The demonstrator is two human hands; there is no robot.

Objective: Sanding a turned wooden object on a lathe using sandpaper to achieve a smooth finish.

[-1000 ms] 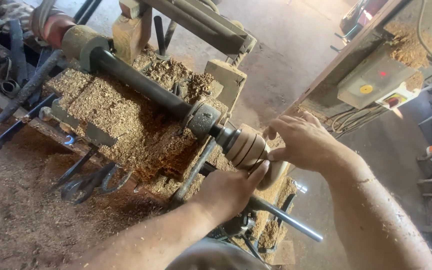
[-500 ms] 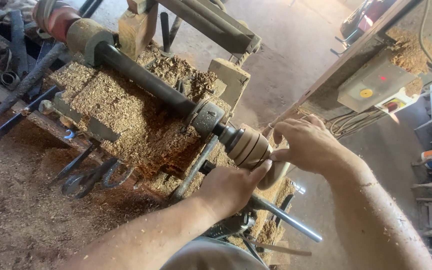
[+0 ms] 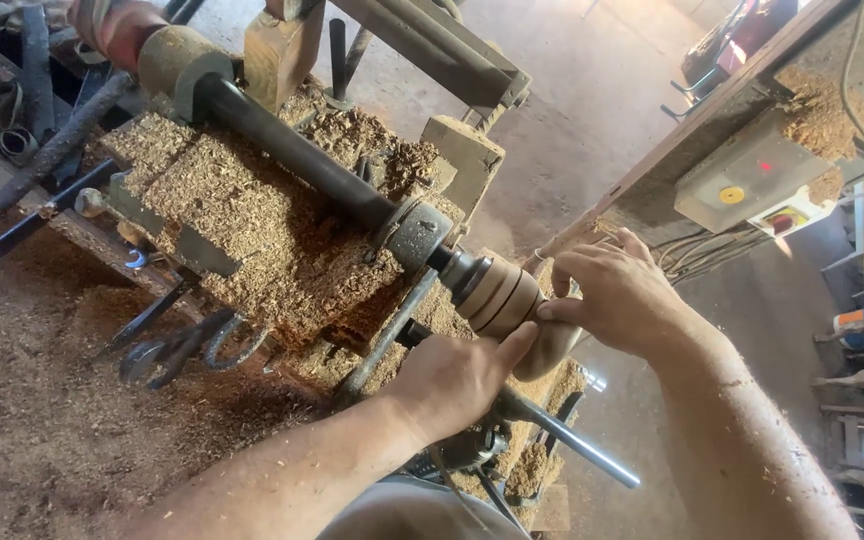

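Head view, left hand (image 3: 457,380) and right hand (image 3: 622,295), fingers holding rounded wooden workpiece (image 3: 512,300) on sawdust-covered lathe (image 3: 292,160)

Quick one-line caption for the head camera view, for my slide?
Both hands, left hand and right hand, cup a turned wooden piece mounted on a sawdust-covered lathe.

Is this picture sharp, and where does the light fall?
Head view: strong daylight falls on the floor at top and on both forearms; the left hand and right hand on the wooden workpiece look fairly sharp; the sawdust heap casts dark shadow beneath; edges curve slightly, as with a wide lens.
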